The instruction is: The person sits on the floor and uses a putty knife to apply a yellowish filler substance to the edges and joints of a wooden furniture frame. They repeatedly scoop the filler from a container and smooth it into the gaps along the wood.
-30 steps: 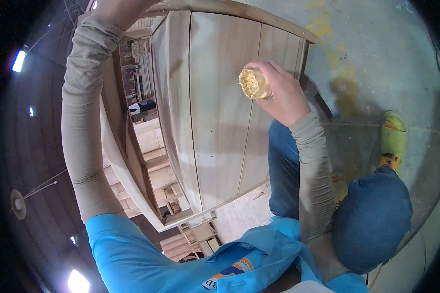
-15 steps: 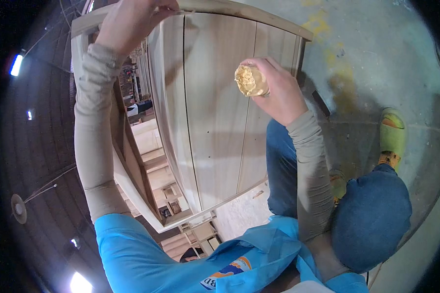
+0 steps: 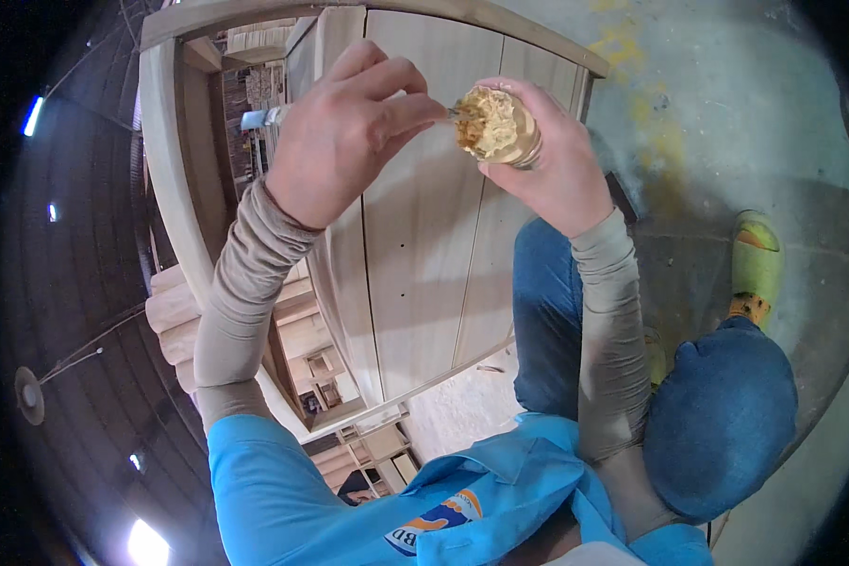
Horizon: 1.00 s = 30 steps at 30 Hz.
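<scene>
Jar (image 3: 497,127): small, open top, packed w/ tan-yellow paste heaped above rim; held up in front of chest, over pale wood panel (image 3: 424,226) of unfinished cabinet frame (image 3: 174,179).
Right hand (image 3: 552,160): wrapped round jar from right side, fingers closed on it, mouth tilted toward left hand.
Left hand (image 3: 344,132): pinched shut on thin metal tool (image 3: 259,118), prob. putty knife or spatula; blade end into paste at jar mouth, handle end sticking out left past knuckles.
Tool tip: buried in paste, exact depth can't tell.
Risk, spill: paste already over rim; hard dig or fast pull-out likely to flick a lump onto panel or blue trouser knee (image 3: 722,415).
Risk, jar slip: side push from tool against one-handed hold, smeared glass prob. slick; jar could twist out & drop onto concrete floor (image 3: 726,113).
Risk, overload: too big a scoop on narrow blade, likely to sag off before reaching wood.
Risk, posture: crouched, one foot in yellow-green shoe (image 3: 757,264) off to right; both hands busy, no free hand for balance.
</scene>
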{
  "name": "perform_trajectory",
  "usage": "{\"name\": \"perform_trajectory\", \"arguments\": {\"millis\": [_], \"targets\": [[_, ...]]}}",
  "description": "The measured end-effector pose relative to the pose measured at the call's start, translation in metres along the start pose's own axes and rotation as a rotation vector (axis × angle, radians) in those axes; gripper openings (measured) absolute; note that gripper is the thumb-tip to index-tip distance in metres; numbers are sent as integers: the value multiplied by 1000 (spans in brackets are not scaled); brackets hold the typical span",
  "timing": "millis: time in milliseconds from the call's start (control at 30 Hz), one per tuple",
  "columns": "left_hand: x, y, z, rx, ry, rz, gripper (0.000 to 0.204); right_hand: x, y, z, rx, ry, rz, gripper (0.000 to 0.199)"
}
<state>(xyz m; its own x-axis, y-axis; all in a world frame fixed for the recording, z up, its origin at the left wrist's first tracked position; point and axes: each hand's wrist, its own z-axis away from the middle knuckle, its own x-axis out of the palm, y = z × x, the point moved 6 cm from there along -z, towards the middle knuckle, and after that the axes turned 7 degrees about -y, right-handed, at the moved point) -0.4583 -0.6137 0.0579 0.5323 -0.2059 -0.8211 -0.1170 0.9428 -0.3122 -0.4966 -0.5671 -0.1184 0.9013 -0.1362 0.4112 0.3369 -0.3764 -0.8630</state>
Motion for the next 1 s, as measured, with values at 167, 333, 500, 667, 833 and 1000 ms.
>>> {"name": "perform_trajectory", "arguments": {"millis": [167,333,500,667,833,1000], "targets": [[-1,12,8,87,-83,-159,36,1,-4,-1,-49,30,-50,55],[-6,21,15,146,-179,-278,39,8,-11,0,-90,42,6,55],[-19,13,21,84,-164,-234,33,4,-8,1,-96,53,80,54],[-25,-2,15,-153,-57,205,18,-8,-9,0,-59,57,71,54],[8,-17,21,-413,-202,476,12,-2,-17,0,-91,62,53,54],[-2,-42,33,-502,-244,454,10,-4,-11,0,-85,108,89,54]]}}
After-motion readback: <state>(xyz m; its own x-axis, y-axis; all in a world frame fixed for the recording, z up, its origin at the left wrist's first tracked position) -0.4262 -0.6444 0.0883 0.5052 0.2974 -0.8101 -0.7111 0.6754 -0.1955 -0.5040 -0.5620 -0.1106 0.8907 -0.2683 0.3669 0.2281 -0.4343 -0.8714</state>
